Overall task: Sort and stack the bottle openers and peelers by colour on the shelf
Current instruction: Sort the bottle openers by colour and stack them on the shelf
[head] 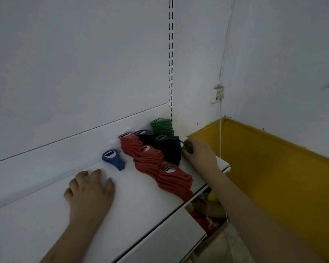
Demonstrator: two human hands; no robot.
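Green plastic fills my right hand's [199,154] fingers [188,144]: one pinched green opener [187,148], likely bound for the green stack [162,127] just beyond, behind dark and red rows. Left hand [89,194] rests flat, relaxed, steadying on the shelf [46,215].

A single head-worn wide-angle view looks forward and down from close above a white shelf [46,215], angled right towards the room corner; the lens seemingly tilts the shelf edge.

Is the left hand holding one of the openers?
No, the left hand rests on the bare shelf, apart from the blue openers; the right hand grips a green opener.
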